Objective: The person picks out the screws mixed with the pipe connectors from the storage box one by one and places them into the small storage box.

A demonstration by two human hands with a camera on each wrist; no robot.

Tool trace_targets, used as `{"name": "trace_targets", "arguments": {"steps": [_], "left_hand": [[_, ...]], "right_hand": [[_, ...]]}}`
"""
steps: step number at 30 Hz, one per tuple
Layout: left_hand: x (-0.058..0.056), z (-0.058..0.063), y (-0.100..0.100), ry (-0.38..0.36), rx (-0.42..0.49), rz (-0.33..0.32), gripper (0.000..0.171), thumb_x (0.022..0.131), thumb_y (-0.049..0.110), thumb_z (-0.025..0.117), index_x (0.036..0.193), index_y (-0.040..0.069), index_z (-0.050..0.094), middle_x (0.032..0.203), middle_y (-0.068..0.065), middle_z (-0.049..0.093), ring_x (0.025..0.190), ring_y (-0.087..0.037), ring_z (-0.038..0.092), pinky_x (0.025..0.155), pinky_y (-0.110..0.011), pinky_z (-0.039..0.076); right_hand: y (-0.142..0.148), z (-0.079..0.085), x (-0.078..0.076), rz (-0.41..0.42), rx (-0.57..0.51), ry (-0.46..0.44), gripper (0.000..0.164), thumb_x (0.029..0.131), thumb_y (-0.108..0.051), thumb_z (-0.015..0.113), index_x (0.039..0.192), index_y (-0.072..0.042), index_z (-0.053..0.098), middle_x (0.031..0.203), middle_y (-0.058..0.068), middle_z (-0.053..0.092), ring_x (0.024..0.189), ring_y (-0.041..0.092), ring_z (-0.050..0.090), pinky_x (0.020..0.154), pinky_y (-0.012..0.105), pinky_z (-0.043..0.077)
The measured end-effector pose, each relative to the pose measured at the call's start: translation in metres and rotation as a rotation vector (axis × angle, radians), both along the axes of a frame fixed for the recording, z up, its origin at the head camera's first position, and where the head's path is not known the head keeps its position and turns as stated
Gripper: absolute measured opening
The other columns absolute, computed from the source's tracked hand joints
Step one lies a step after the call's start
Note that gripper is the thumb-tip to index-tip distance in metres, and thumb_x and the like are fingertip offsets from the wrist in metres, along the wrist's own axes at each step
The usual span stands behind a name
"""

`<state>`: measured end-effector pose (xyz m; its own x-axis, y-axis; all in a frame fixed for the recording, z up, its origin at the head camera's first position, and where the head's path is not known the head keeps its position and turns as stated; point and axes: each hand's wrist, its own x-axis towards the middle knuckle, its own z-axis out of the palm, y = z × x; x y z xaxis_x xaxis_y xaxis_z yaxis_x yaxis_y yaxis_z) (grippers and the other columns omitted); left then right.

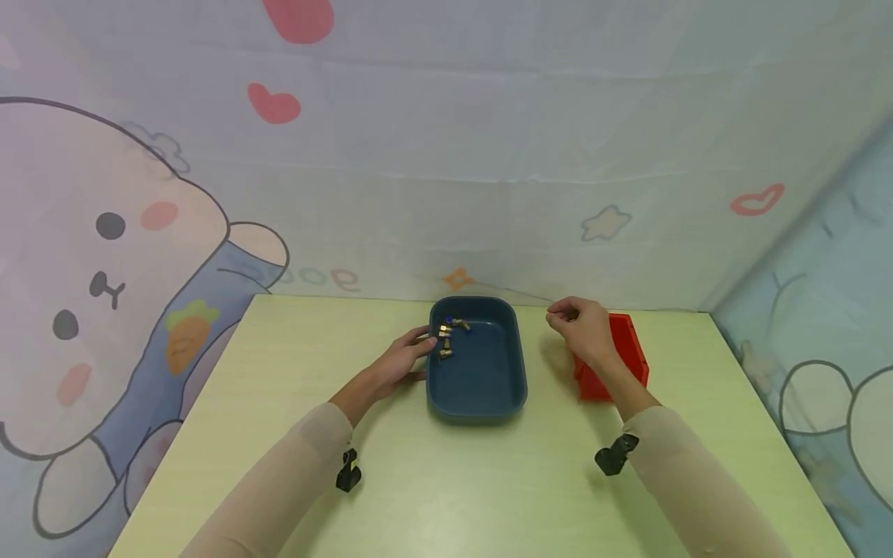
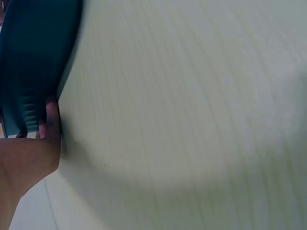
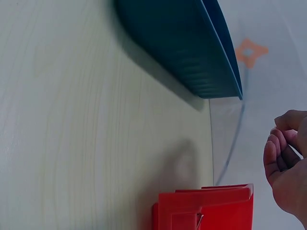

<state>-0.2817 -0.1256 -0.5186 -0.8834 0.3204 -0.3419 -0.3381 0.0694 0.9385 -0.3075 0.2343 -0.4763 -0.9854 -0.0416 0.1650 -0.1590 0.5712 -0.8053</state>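
A dark blue plastic bin point(image 1: 477, 380) stands on the table, with several small brass fittings point(image 1: 446, 339) lying along its left inner side. My left hand point(image 1: 403, 358) grips the bin's left wall, thumb at the rim and fingers against the outside. In the left wrist view, the fingers point(image 2: 52, 117) reach under the bin's ribbed end. My right hand point(image 1: 582, 329) is raised beside the red bin point(image 1: 631, 345), between the two containers. Its thumb and index fingertips meet and the other fingers curl. Nothing shows clearly between the fingertips; something tiny could be hidden there.
A thin metal piece point(image 3: 199, 220) shows at the red bin in the right wrist view. The pale wooden table point(image 1: 460, 488) ends at a printed cloth backdrop point(image 1: 432, 194) behind the bins. Black wrist cameras point(image 1: 617, 455) hang from both sleeves.
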Motion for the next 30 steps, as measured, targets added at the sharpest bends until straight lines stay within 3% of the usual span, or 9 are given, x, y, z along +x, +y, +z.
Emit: {"name": "trace_targets", "arguments": {"steps": [16,30], "left_hand": [[-0.002,0.004,0.0,-0.006,-0.011,-0.016,0.06,0.115,0.033,0.05,0.168,0.017,0.027,0.171,-0.016,0.027,0.156,-0.037,0.032,0.113,-0.055,0.047],[-0.001,0.002,0.0,0.0,-0.011,-0.006,0.061,0.114,0.033,0.051,0.167,0.017,0.028,0.171,-0.017,0.028,0.154,-0.038,0.034,0.113,-0.056,0.046]], "right_hand": [[-0.02,-0.001,0.0,0.047,-0.023,0.016,0.013,0.098,-0.013,0.075,0.104,-0.001,0.077,0.094,0.013,0.073,0.086,0.028,0.064,0.072,0.023,0.054],[-0.057,0.004,-0.002,0.103,-0.027,-0.003,0.012,0.097,-0.01,0.077,0.104,-0.001,0.078,0.093,0.011,0.074,0.086,0.026,0.067,0.074,0.028,0.056]]}}
